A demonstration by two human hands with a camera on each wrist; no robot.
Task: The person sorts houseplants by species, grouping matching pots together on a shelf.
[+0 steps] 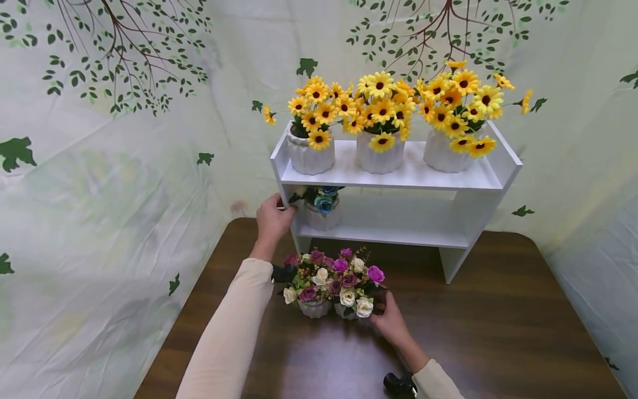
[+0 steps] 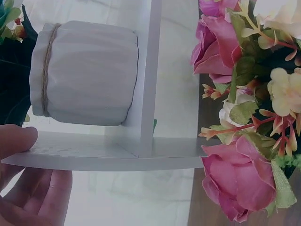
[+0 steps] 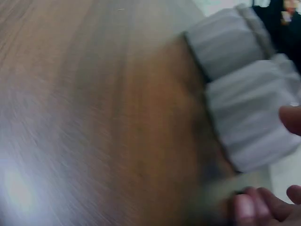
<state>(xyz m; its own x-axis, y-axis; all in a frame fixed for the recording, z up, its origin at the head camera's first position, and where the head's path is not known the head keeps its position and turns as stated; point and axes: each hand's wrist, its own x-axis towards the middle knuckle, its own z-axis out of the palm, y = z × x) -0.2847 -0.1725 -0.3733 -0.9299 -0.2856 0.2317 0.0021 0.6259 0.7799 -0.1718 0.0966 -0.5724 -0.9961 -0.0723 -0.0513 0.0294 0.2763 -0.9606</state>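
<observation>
My left hand [image 1: 275, 221] grips the left side panel of a white two-tier shelf [image 1: 399, 235], thumb inside and fingers outside in the left wrist view. Beside it on the lower tier is a white pot [image 2: 89, 73] wrapped with twine, holding blue flowers [image 1: 325, 205]. My right hand [image 1: 392, 321] is at the right side of two white pots of pink, purple and cream roses [image 1: 333, 280] standing together on the table. In the right wrist view its thumb [image 3: 292, 120] overlaps the nearer pot [image 3: 251, 113], with the fingers [image 3: 256, 205] spread apart from it.
Three white pots of yellow sunflowers [image 1: 381, 111] line the shelf's top tier. The shelf stands toward the back of a brown wooden table [image 1: 508, 332]. Leaf-printed cloth [image 1: 124, 183] hangs behind and at the sides.
</observation>
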